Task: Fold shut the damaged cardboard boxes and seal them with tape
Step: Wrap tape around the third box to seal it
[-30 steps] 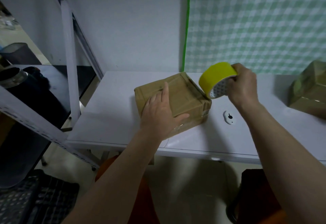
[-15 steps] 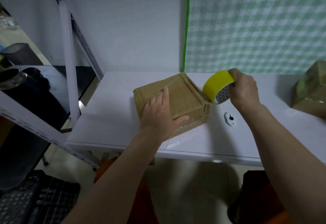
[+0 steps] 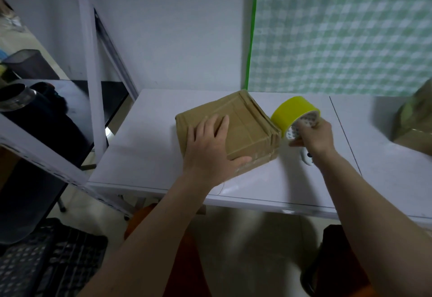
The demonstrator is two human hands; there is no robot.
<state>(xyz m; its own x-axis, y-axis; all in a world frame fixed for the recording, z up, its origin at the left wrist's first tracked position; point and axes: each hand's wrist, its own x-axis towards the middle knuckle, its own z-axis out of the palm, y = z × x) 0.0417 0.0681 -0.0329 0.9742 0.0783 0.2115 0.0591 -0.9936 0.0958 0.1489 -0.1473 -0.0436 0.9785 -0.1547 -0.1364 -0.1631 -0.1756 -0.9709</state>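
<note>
The box (image 3: 230, 130) sat mid-bench, flaps folded shut, turned at an angle with one corner toward the wall. The left hand (image 3: 211, 149) lay on its top, fingers fairly straight and pressing down, thumb hooked over the near edge. That grip was a flat hold-down, not a clench. The yellow tape roll (image 3: 295, 114) hung right at the box's right edge, touching or nearly so, and the right hand (image 3: 312, 136) held it, fingers curled around the core. Whether a strip already ran from roll to cardboard, the blur would not let anyone say.

Around them: the white bench (image 3: 145, 156), a small white gadget (image 3: 306, 158) just under the right wrist, and another box (image 3: 415, 125) well apart at the far right, blurred.

The risks from here, as a judgement: pull the tape hard and the box could skid or spin on that smooth bench, since only one palm pinned it. The right side looked crushed and layered, so tape might bridge the ridges and lift. A tilted roll could lay the strip crooked or fold it onto itself. And the wrist could knock that gadget.
</note>
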